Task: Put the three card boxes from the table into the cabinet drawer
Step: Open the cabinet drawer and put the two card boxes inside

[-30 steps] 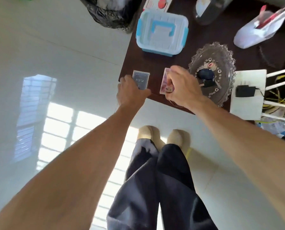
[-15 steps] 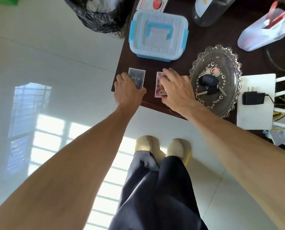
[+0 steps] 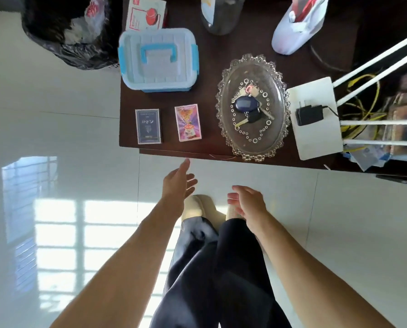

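Note:
Two card boxes lie flat near the front edge of the dark wooden table (image 3: 212, 67): a dark blue card box (image 3: 148, 126) on the left and a pink-purple card box (image 3: 188, 122) to its right. A third red and white box (image 3: 145, 14) sits at the far edge behind the plastic case. My left hand (image 3: 177, 184) hovers below the table's front edge, fingers spread, holding nothing. My right hand (image 3: 247, 204) hangs lower, over my feet, also open. No drawer is visible.
A white and blue plastic case (image 3: 158, 59) stands behind the card boxes. A glass tray (image 3: 277, 129) with keys sits to the right, then a white board (image 3: 316, 143) with a black charger (image 3: 309, 114). A black bin bag (image 3: 67, 36) stands left of the table.
Both hands have left the two card boxes and pulled back off the table toward my body. The boxes stay flat on the table.

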Tool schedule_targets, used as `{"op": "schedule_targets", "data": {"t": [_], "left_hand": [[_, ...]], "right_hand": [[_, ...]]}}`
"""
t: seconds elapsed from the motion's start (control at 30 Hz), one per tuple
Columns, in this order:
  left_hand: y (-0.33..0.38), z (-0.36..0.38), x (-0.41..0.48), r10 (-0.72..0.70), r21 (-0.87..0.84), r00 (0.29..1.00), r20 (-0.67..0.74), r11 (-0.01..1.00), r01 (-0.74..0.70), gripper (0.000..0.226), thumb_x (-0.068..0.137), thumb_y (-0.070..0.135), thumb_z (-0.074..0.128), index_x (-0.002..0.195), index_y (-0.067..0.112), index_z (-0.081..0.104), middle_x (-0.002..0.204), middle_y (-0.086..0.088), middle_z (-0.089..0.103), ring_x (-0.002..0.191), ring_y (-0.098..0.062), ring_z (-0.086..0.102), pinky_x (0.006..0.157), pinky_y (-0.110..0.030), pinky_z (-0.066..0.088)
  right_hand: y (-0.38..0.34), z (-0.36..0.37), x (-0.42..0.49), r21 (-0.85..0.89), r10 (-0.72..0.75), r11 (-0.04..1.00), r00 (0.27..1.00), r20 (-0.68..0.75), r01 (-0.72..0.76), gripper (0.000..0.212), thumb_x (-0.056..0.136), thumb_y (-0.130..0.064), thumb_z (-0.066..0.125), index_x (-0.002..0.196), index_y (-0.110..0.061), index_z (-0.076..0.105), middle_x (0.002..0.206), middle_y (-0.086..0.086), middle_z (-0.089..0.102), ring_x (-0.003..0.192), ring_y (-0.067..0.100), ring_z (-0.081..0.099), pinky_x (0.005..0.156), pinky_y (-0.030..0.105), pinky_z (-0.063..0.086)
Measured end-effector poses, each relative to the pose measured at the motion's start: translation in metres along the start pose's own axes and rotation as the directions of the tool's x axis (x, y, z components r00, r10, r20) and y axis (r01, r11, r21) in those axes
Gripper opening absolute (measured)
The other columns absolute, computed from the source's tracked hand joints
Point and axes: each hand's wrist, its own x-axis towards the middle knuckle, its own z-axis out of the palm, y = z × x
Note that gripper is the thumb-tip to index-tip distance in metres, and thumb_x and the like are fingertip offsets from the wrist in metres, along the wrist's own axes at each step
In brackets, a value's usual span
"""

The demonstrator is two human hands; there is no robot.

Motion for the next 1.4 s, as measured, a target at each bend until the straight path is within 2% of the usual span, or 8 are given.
{"op": "schedule_targets", "data": {"t": [0.13,0.27,0.37,0.53,1.03,1.13,1.23,1.4], "left_hand": [[0.001,0.023,0.031,0.070,-0.301,0.992,0.108,0.953,-0.034,0.051,0.082,0.052,0.069,0.119,0.019,0.062,0.118,-0.007,0.068,0.108,-0.025,0.069,0.095,-0.038,0.055],[0.011,0.028,0.040,0.125,-0.425,0.986,0.113,0.903,-0.065,0.043,0.084,0.044,0.070,0.115,0.014,0.068,0.090,-0.003,0.078,0.094,-0.022,0.075,0.094,-0.039,0.057],[0.006,0.030,0.042,0.115,-0.418,0.990,0.086,0.906,-0.069,0.040,0.087,0.042,0.067,0.112,0.011,0.068,0.089,-0.005,0.079,0.090,-0.023,0.076,0.091,-0.038,0.058],[0.006,0.030,0.044,0.083,-0.416,0.996,0.031,0.907,-0.063,0.032,0.095,0.031,0.061,0.116,0.007,0.065,0.106,-0.012,0.076,0.091,-0.027,0.076,0.091,-0.039,0.059],[-0.025,0.019,0.046,-0.004,-0.242,0.980,-0.201,0.969,-0.046,0.033,0.092,0.033,0.064,0.103,0.002,0.067,0.092,-0.014,0.078,0.073,-0.024,0.078,0.072,-0.032,0.064],[-0.042,0.009,0.048,-0.017,-0.194,0.967,-0.256,0.980,-0.034,0.028,0.092,0.029,0.065,0.094,0.001,0.067,0.077,-0.013,0.078,0.068,-0.026,0.077,0.067,-0.031,0.063],[-0.054,0.004,0.047,-0.014,-0.168,0.965,-0.262,0.985,-0.032,0.027,0.092,0.027,0.064,0.091,-0.001,0.066,0.069,-0.012,0.077,0.066,-0.027,0.077,0.072,-0.034,0.062],[-0.055,0.005,0.040,-0.005,-0.182,0.963,-0.271,0.982,-0.046,0.033,0.093,0.024,0.064,0.114,-0.001,0.059,0.093,-0.019,0.077,0.066,-0.029,0.077,0.064,-0.034,0.064]], "right_hand": [[-0.028,0.012,0.054,0.094,-0.068,0.993,0.998,0.008,0.067,0.015,0.098,-0.023,0.058,0.108,-0.018,0.068,0.092,0.001,0.074,0.081,0.017,0.072,0.060,0.026,0.044],[-0.053,0.028,0.079,0.142,-0.130,0.981,0.992,-0.005,0.129,0.011,0.100,-0.019,0.057,0.107,-0.015,0.065,0.103,0.005,0.070,0.086,0.020,0.070,0.050,0.020,0.036],[-0.046,0.031,0.090,0.113,-0.097,0.988,0.994,-0.044,0.101,0.011,0.099,-0.021,0.061,0.091,-0.024,0.054,0.098,0.004,0.072,0.070,0.014,0.070,0.049,0.020,0.038],[-0.049,0.034,0.097,0.140,-0.040,0.989,0.999,-0.015,0.042,0.021,0.100,-0.021,0.057,0.120,-0.014,0.059,0.094,-0.001,0.075,0.069,0.010,0.069,0.059,0.023,0.043],[-0.003,0.032,0.085,0.188,0.059,0.980,0.998,0.012,-0.060,0.019,0.101,-0.015,0.049,0.090,-0.012,0.064,0.094,0.007,0.079,0.078,0.018,0.074,0.056,0.024,0.050],[0.021,0.027,0.074,0.194,0.051,0.980,0.999,-0.007,-0.049,0.015,0.100,-0.010,0.050,0.097,-0.007,0.064,0.091,0.009,0.075,0.058,0.009,0.069,0.044,0.015,0.049],[0.045,-0.002,0.051,0.158,0.049,0.986,0.998,0.036,-0.054,0.034,0.095,-0.004,0.059,0.129,-0.011,0.058,0.098,0.007,0.072,0.075,0.014,0.073,0.064,0.022,0.053],[0.038,-0.072,0.024,0.573,0.004,0.817,0.995,0.095,-0.058,0.074,0.092,-0.009,0.070,0.152,-0.029,0.032,0.123,0.017,0.067,0.098,0.027,0.077,0.080,0.038,0.062]]}}
